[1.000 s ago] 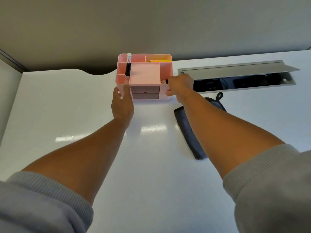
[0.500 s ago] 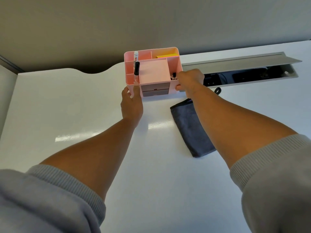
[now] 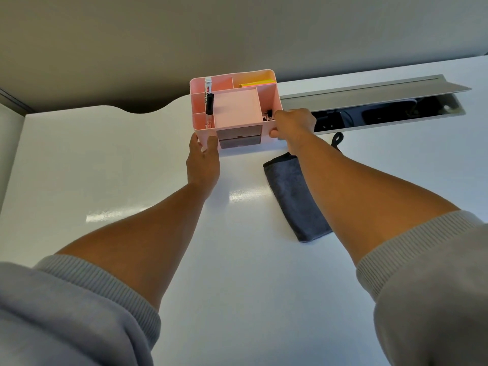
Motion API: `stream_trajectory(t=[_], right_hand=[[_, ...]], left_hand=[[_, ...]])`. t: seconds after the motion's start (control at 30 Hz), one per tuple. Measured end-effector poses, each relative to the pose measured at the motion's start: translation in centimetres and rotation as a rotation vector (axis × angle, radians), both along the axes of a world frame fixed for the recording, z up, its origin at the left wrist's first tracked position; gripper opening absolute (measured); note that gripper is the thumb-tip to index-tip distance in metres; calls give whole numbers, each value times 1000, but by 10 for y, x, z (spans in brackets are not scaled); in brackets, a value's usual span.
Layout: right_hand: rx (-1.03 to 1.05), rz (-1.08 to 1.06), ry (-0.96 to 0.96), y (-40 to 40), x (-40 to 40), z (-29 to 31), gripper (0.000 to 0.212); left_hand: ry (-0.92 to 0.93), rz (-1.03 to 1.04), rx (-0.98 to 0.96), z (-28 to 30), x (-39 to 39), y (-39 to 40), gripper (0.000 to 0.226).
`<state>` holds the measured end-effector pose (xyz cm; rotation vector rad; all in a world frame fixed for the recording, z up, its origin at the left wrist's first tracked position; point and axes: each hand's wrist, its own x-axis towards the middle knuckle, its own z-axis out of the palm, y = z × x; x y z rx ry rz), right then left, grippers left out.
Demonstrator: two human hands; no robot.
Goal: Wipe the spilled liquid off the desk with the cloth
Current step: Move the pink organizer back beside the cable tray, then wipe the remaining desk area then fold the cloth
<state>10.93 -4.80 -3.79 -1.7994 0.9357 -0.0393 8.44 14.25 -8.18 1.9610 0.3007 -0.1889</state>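
Both hands grip the pink organizer (image 3: 235, 112) at the far edge of the table (image 3: 105, 167): the left hand (image 3: 202, 161) clasps its near left corner, the right hand (image 3: 294, 125) closes over its right wall, thumb on the front face. The two-sided hold looks meant to shift the box whole, probably to clear the surface for wiping, without tipping out the marker (image 3: 208, 105) standing in a left compartment or the yellow notes (image 3: 257, 82) at the back. The grey cloth (image 3: 293, 196) lies folded and untouched on the table, partly under the right forearm. No spill is plainly visible on the glossy white top, only light reflections. An open cable tray (image 3: 369, 107) runs along the back right, against a plain grey wall (image 3: 237, 30).
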Motion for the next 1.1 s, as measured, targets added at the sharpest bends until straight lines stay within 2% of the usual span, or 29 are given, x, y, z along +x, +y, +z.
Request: stream_trajectory(t=[0.07, 0.13, 0.27, 0.33, 0.5, 0.6, 0.7, 0.87, 1.1], right_hand=[[-62, 51, -24, -1, -4, 1, 28], [-319, 113, 0, -6, -15, -2, 34], [-521, -22, 4, -19, -71, -28, 52], [-668, 89, 56, -23, -102, -50, 52], [-859, 391, 164, -17, -149, -92, 57], [-905, 428, 178, -15, -148, -97, 60], [-898, 420, 201, -6, -142, -95, 62], [-888, 437, 204, 59, -143, -95, 63], [-894, 735, 64, 185, -150, -95, 61]], left_hand=[[1, -8, -4, 0, -1, -1, 57], [34, 28, 9, -2, -6, -2, 59], [22, 134, 187, -14, -29, 7, 56], [-47, 99, 303, -20, -45, 13, 54], [-133, -157, 567, -39, -79, 23, 53], [-165, -193, 578, -46, -96, 36, 52], [-186, -127, 563, -48, -115, 56, 52], [-161, -51, 572, -54, -141, 95, 53], [-229, 229, 467, -41, -159, 147, 49]])
